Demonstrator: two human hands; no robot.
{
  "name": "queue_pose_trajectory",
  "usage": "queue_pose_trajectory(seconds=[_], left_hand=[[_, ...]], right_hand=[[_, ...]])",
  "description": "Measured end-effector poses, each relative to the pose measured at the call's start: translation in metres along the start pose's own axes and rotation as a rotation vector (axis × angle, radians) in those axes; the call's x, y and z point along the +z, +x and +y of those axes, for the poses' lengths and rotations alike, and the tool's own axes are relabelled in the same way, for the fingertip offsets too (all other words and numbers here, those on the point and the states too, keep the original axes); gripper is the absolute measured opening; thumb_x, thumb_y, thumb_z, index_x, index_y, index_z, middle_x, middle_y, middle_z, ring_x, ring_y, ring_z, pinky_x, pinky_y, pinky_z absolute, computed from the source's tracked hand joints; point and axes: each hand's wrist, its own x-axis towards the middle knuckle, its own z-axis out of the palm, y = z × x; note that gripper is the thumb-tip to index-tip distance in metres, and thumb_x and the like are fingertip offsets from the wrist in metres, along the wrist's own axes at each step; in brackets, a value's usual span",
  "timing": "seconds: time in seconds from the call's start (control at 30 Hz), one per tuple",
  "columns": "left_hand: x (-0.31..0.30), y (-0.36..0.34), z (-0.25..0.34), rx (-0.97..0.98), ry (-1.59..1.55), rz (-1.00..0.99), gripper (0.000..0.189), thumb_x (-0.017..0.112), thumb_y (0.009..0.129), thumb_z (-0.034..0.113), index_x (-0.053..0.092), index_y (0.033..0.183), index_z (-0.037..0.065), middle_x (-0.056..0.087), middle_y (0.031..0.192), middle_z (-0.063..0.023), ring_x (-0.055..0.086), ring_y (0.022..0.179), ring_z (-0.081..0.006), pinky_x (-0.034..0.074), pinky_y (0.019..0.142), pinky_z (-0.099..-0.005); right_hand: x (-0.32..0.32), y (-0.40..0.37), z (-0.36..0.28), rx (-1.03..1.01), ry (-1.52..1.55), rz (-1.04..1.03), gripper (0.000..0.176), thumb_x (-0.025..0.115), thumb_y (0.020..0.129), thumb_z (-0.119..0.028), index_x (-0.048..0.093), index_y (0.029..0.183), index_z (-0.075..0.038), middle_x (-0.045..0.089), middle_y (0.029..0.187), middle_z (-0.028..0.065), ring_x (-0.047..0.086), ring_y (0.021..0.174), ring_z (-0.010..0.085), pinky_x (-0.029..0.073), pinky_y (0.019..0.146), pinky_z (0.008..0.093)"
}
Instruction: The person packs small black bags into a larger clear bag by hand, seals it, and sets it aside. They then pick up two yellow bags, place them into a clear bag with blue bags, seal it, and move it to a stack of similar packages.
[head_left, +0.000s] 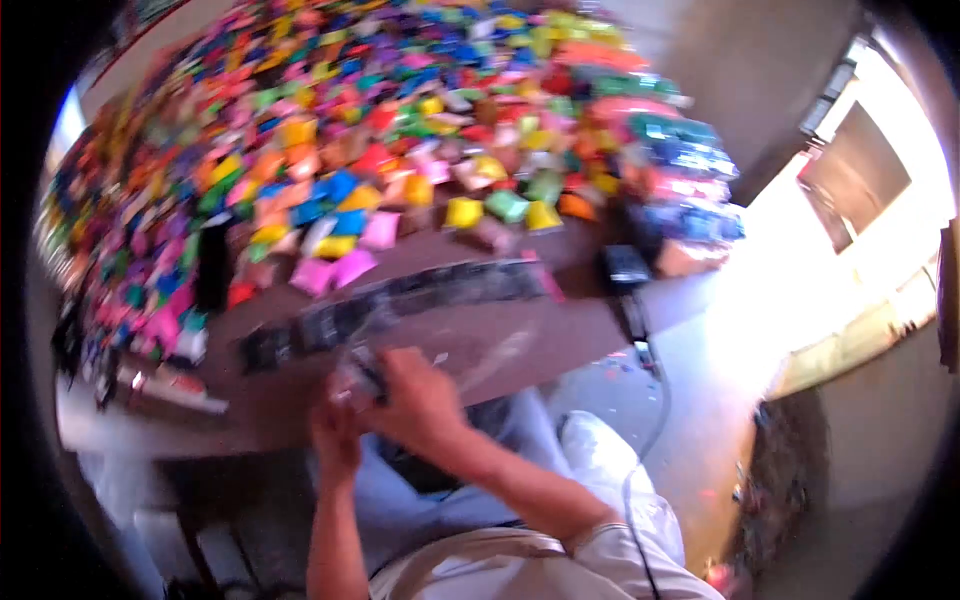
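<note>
My left hand [338, 430] and my right hand [422, 400] are close together at the table's near edge. Both are closed on a crumpled piece of clear plastic [358, 368] with something dark in it; motion blur hides the details. Just beyond them, a long clear plastic sleeve [420, 293] holding a row of black packets lies across the brown table [560, 330]. A pink strip [545, 275] shows at its right end.
A large heap of small colourful packets [380, 130] covers the far and left table. Clear bundles of packets [690, 160] are stacked at the right. A black adapter [627, 268] sits near the right edge, its cable [665, 400] hanging past my leg. A whitish tube-like item [170, 390] lies left.
</note>
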Motion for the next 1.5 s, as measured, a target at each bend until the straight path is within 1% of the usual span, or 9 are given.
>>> queue_pose_trajectory(seconds=[0.03,0.07,0.37,0.47,0.5,0.6,0.8,1.4,1.5], left_hand=[[-0.009,0.006,-0.030,0.267,0.365,0.119,0.050,0.050,0.098,0.043,0.054,0.128,0.003,0.061,0.112,-0.0101,0.059,0.099,-0.0191,0.052,0.078,-0.0327],[-0.013,0.002,-0.030,-0.056,-0.304,0.058,0.053,0.051,0.098,0.043,0.050,0.131,0.001,0.058,0.119,-0.0118,0.058,0.104,-0.0205,0.053,0.078,-0.0339],[-0.034,0.018,-0.040,0.203,0.659,0.128,0.053,0.046,0.101,0.038,0.047,0.134,-0.003,0.056,0.125,-0.0187,0.057,0.110,-0.0283,0.050,0.091,-0.0356],[-0.082,0.025,-0.126,0.090,0.209,0.008,0.056,0.047,0.099,0.042,0.048,0.132,-0.004,0.055,0.127,-0.0204,0.058,0.110,-0.0309,0.050,0.090,-0.0379],[-0.088,0.025,-0.121,0.235,0.664,0.076,0.057,0.047,0.098,0.044,0.052,0.129,-0.004,0.057,0.124,-0.0206,0.059,0.107,-0.0313,0.051,0.088,-0.0395],[0.006,0.005,0.021,0.127,0.451,0.045,0.046,0.041,0.101,0.034,0.054,0.123,-0.004,0.060,0.118,-0.0208,0.057,0.111,-0.0292,0.044,0.095,-0.0389],[0.014,0.006,0.031,0.117,0.259,0.036,0.038,0.051,0.098,0.033,0.058,0.115,-0.001,0.060,0.104,-0.0091,0.056,0.094,-0.0162,0.045,0.084,-0.0290],[0.023,0.008,0.043,0.293,0.589,0.015,0.032,0.058,0.093,0.027,0.062,0.102,-0.004,0.062,0.099,-0.0139,0.061,0.090,-0.0262,0.047,0.082,-0.0347],[0.023,0.008,0.045,0.246,0.517,-0.010,0.033,0.055,0.095,0.028,0.061,0.100,-0.004,0.060,0.095,-0.0127,0.059,0.085,-0.0227,0.046,0.077,-0.0324]], right_hand=[[0.010,0.001,0.004,0.000,0.005,0.007,0.043,0.072,0.075,-0.025,0.052,0.107,-0.004,0.059,0.100,0.0199,0.059,0.092,0.0424,0.050,0.077,0.0497],[0.023,0.000,0.013,-0.003,0.002,0.016,0.042,0.071,0.075,-0.024,0.050,0.106,-0.004,0.058,0.100,0.0199,0.059,0.091,0.0434,0.049,0.075,0.0505],[0.027,-0.010,0.033,-0.125,0.155,-0.145,0.056,0.065,0.076,-0.016,0.043,0.124,0.001,0.052,0.107,0.0244,0.056,0.094,0.0460,0.050,0.080,0.0482],[0.013,-0.009,0.028,-0.071,0.170,-0.234,0.052,0.064,0.076,-0.015,0.047,0.122,0.000,0.053,0.107,0.0240,0.056,0.097,0.0447,0.050,0.082,0.0483],[0.013,-0.008,0.029,-0.052,0.175,-0.262,0.049,0.064,0.075,-0.015,0.050,0.120,-0.001,0.054,0.107,0.0240,0.056,0.097,0.0442,0.050,0.082,0.0487],[0.019,-0.009,0.039,-0.114,0.117,-0.253,0.041,0.063,0.074,-0.013,0.052,0.113,-0.007,0.057,0.104,0.0234,0.058,0.094,0.0449,0.050,0.081,0.0495],[-0.002,-0.003,0.032,-0.144,0.093,-0.253,0.054,0.072,0.074,-0.018,0.056,0.124,-0.005,0.060,0.103,0.0207,0.061,0.093,0.0408,0.051,0.081,0.0451],[-0.048,-0.013,0.026,-0.248,0.023,-0.197,0.040,0.066,0.080,-0.008,0.055,0.117,0.002,0.063,0.097,0.0210,0.063,0.086,0.0361,0.053,0.073,0.0408],[-0.090,-0.004,0.042,-0.194,0.273,0.103,0.015,0.061,0.084,-0.003,0.062,0.099,0.000,0.062,0.079,0.0154,0.063,0.072,0.0290,0.050,0.064,0.0346]])
